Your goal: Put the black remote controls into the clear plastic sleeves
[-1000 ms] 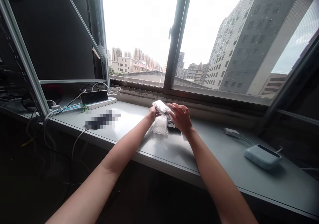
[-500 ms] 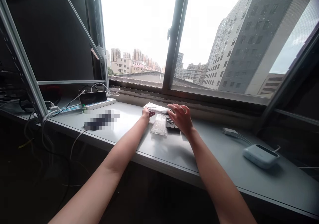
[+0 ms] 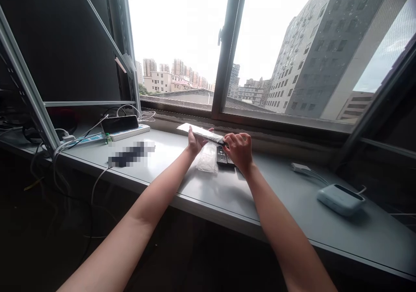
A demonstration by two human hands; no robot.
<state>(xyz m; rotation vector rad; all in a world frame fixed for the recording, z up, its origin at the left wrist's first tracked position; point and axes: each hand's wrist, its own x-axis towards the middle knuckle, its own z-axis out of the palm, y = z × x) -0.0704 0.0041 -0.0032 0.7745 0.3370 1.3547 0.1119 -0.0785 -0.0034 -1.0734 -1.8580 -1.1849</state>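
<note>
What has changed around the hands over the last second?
The left end of the white package swung left; the left hand now cradles it more palm-up. The right hand, more spread before, has closed in on the package's right end. The clear bag and dark keypad device stayed on the tabletop.

Flat, white, plastic-wrapped pkt (image 3: 202, 132) now slants dn to R vs 0.5s ago, L end jutting past L hand (image 3: 195, 144).

The dark object (image 3: 126, 157) is blurred by mosaic. The right hand (image 3: 239, 149) hides part of the remote (image 3: 222, 155). Bottom edge cuts both arms (image 3: 143, 214).
</note>
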